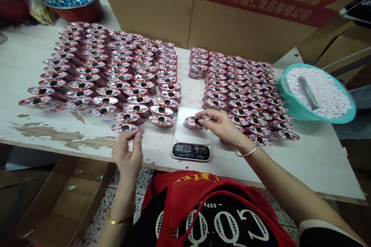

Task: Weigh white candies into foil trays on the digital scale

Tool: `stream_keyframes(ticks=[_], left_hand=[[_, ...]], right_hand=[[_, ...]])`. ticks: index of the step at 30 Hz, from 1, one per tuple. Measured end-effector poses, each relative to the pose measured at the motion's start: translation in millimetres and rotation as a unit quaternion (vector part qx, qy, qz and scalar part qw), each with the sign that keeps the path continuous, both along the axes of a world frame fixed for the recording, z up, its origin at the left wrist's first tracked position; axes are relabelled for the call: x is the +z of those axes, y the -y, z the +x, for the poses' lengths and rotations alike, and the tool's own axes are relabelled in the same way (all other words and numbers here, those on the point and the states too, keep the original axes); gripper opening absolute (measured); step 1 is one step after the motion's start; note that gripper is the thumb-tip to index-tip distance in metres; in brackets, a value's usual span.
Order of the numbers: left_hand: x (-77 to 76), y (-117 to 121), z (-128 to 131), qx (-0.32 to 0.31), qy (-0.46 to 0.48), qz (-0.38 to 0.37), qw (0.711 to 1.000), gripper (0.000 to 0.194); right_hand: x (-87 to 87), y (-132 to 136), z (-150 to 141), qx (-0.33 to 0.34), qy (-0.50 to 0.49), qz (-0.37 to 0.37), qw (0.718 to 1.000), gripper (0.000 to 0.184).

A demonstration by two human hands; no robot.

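Observation:
A small red-and-white packet point(189, 122), with an oval top and a dark round hole, stands on the white kitchen scale point(179, 135). My right hand point(222, 125) is over that packet's right end, thumb and forefinger pinched near the hole. Small white-and-red wrapped candy shows between those fingers, partly hidden. The scale's display is lit, its digits hard to read. My left hand point(127, 150) is closed in a pinch at the near edge of another packet point(120, 127), at the front of the left group. The fingers partly cover that packet.
Dense rows of similar packets point(121, 71) stand left of the scale, more packets point(237, 88) to its right. A turquoise basin point(295, 108) of small white-and-red pieces is at the right. A metal bowl point(69, 2) with blue pieces sits back left. Large cartons point(156, 11) line the back.

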State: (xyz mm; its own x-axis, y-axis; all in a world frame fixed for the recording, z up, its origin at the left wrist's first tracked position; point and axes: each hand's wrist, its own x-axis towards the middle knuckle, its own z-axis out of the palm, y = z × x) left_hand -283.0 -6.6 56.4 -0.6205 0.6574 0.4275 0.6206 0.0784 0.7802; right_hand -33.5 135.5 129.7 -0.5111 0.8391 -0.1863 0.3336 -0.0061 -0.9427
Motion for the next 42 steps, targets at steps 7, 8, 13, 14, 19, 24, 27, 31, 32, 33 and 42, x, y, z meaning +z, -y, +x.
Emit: stream_keyframes(ticks=[7, 8, 13, 14, 19, 24, 27, 31, 32, 33, 42], left_hand=[[-5.7, 1.0, 18.6, -0.083, 0.012, 0.017, 0.996, 0.009], [-7.1, 1.4, 20.0, -0.092, 0.013, 0.011, 0.996, 0.008], [-19.6, 3.6, 25.1, -0.111, 0.029, -0.016, 0.993, 0.009], [-22.7, 4.1, 25.6, -0.112, 0.033, -0.021, 0.993, 0.010], [-37.8, 6.7, 26.2, -0.117, 0.051, -0.044, 0.991, 0.013], [-45.1, 7.6, 27.2, -0.130, 0.057, -0.066, 0.988, 0.014], [-44.4, 6.9, 27.8, -0.136, 0.048, -0.066, 0.987, 0.014], [-42.0, 6.1, 27.9, -0.139, 0.040, -0.072, 0.987, 0.014], [-41.7, 6.0, 27.8, -0.139, 0.039, -0.076, 0.987, 0.015], [-41.6, 5.9, 27.8, -0.138, 0.039, -0.080, 0.986, 0.015], [-40.6, 5.5, 28.8, -0.134, 0.042, -0.089, 0.986, 0.017]], right_hand=[[4.9, -1.3, 4.2, -0.087, -0.114, -0.135, 0.980, 0.026], [5.2, -2.2, 4.6, -0.098, -0.136, -0.164, 0.972, 0.027], [4.1, -4.2, 3.2, -0.101, -0.177, -0.224, 0.953, 0.027], [3.7, -4.1, 2.4, -0.091, -0.174, -0.223, 0.955, 0.026], [0.7, -4.1, -0.2, -0.071, -0.154, -0.213, 0.962, 0.025], [-4.0, -5.4, 0.2, -0.063, -0.137, -0.205, 0.967, 0.028], [-4.7, -6.3, 0.0, -0.068, -0.143, -0.208, 0.965, 0.028], [-1.3, -7.0, -1.2, -0.069, -0.143, -0.209, 0.965, 0.028], [-0.3, -7.1, -1.6, -0.065, -0.137, -0.205, 0.967, 0.028], [0.6, -7.1, -1.9, -0.059, -0.130, -0.202, 0.969, 0.027], [7.2, -8.6, 0.8, -0.060, -0.159, -0.206, 0.964, 0.029]])
